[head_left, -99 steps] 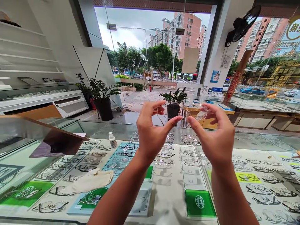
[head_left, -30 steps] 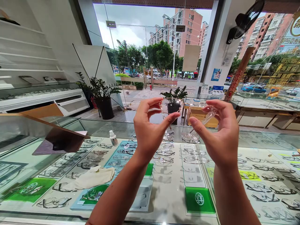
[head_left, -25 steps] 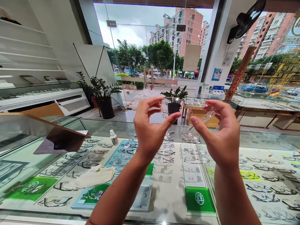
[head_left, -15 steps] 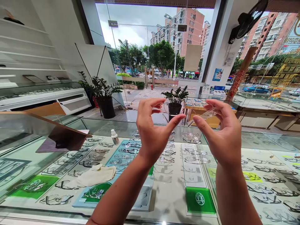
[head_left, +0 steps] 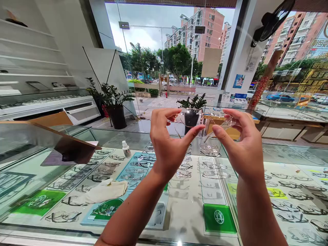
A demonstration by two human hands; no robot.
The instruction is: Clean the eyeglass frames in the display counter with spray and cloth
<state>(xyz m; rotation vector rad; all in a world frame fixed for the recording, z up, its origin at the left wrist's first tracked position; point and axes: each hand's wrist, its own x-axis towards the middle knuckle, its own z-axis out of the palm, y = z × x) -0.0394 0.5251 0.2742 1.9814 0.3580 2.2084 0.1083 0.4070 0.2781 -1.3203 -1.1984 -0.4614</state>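
A pair of thin-rimmed eyeglasses is held up in the air above the glass display counter. My left hand pinches its left side between thumb and fingers. The right side is gripped in the same way by my right hand. The clear lenses face the window, with a potted plant visible through one of them. Both temples hang down and away beneath the rims, partly hidden by my hands.
On the counter lie a white cloth and a small white bottle. Rows of glasses show under the glass. A brown board juts in at the left. Potted plants stand beyond.
The eyeglasses have tilted slightly, so the rims look flatter and the temples show lower. Both hands keep their hold and have barely moved.
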